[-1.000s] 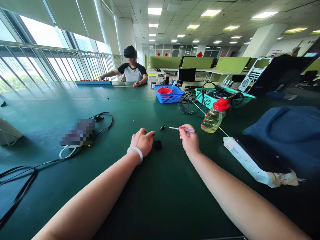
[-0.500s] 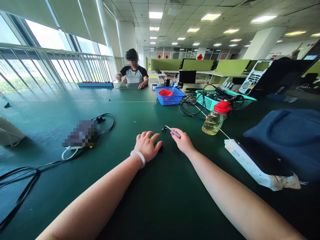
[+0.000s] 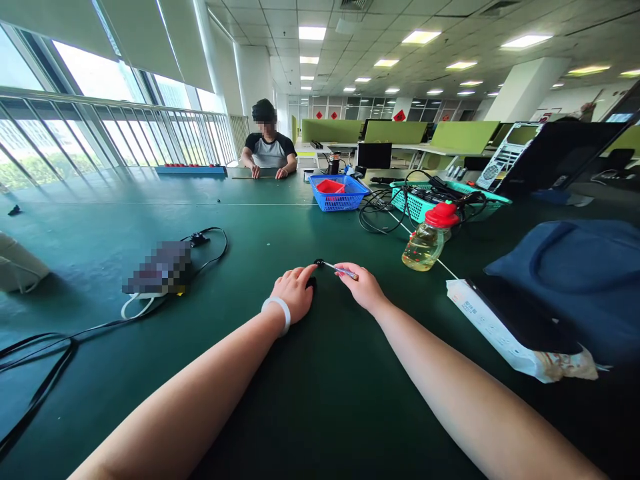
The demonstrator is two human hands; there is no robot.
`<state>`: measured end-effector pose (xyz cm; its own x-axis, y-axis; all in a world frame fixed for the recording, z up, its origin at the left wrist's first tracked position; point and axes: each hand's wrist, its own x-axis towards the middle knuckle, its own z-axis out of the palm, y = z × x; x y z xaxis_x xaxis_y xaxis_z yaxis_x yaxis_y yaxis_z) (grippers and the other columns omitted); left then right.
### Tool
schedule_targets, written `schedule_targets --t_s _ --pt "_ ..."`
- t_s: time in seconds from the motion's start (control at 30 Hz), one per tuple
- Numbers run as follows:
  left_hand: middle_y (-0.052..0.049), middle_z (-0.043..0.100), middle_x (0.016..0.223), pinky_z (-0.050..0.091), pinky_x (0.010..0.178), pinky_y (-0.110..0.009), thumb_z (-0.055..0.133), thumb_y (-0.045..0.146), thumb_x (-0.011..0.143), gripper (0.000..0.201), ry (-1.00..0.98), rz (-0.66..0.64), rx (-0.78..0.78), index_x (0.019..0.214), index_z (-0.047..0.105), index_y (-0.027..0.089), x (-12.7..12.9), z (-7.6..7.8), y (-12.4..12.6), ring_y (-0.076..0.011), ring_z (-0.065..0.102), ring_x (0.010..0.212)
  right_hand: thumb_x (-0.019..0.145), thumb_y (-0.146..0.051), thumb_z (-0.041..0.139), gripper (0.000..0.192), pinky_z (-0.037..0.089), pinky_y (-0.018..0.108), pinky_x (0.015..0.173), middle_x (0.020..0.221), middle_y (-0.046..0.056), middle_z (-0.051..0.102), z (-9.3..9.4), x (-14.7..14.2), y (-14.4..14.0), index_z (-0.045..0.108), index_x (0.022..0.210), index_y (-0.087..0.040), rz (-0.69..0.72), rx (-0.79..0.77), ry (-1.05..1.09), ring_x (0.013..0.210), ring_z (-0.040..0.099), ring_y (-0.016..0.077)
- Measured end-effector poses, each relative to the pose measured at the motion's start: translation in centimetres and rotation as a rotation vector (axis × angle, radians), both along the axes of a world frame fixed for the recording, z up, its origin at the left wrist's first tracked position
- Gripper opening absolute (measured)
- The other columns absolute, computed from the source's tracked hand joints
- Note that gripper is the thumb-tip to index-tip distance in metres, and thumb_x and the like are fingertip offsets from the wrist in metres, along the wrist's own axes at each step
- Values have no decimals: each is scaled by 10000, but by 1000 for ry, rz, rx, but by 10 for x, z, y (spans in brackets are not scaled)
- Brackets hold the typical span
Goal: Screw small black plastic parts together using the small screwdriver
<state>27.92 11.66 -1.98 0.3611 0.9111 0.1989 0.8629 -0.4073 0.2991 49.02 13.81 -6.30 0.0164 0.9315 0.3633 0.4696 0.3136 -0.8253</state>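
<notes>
Hands [image 3: 294, 295] [image 3: 364, 288] apart, black part [image 3: 319, 263] apparently between

Left of the bottle [image 3: 420, 253], in order outward: right hand [image 3: 367, 287] around screwdriver [image 3: 349, 273], part [image 3: 319, 263] at its tip, left hand [image 3: 293, 295]. Directly behind: basket [image 3: 417, 209] with cables [image 3: 435, 190] inside. Behind left: second basket [image 3: 340, 201]. Right: bag [image 3: 575, 280].

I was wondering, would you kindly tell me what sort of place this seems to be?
It looks like an open-plan office: green partitions stand along white desks, a dark screen is near them, and bright ceiling lights hang overhead.
</notes>
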Motion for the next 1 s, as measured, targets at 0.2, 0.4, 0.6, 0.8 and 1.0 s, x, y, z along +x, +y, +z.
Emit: schedule_targets --t_s 0.2,0.4,0.6,0.8,1.0 --pt "-103 550 1383 397 1077 -444 480 227 851 578 -47 170 -16 1428 437 227 -7 -2 10 -292 481 1276 860 -277 598 245 507 398 947 1025 29 717 12 -5 -11 711 1077 -300 64 -56 -63 986 674 215" --pt "-81 476 1452 362 1094 -535 569 442 854 518 2 -5 24 1350 523 298 -4 -6 7 -328 388 1350 886 -282 574 262 493 395 955 1041 33 711 17 -7 -14 684 1123 -299 54 -35 -113 1013 650 216" --pt "-73 585 1298 402 1069 -471 569 286 851 243 -15 41 12 1086 617 246 -5 -8 12 -281 470 1265 888 -227 582 352 413 485 995 1198 44 685 19 -17 -14 615 1230 -302 58 47 -408 1149 559 265" --pt "-112 604 1269 407 1051 -441 561 363 857 325 -25 195 19 1143 584 211 -10 -8 21 -289 494 1243 883 -205 601 375 379 487 994 1188 38 688 20 -21 -13 617 1237 -328 112 24 -487 1173 529 263" --pt "-164 529 1400 363 1082 -477 577 475 838 727 -6 177 16 1459 349 173 -10 -8 21 -337 423 1336 833 -180 645 381 377 526 992 1122 27 710 22 -18 -14 669 1164 -368 181 63 -387 1136 551 281"
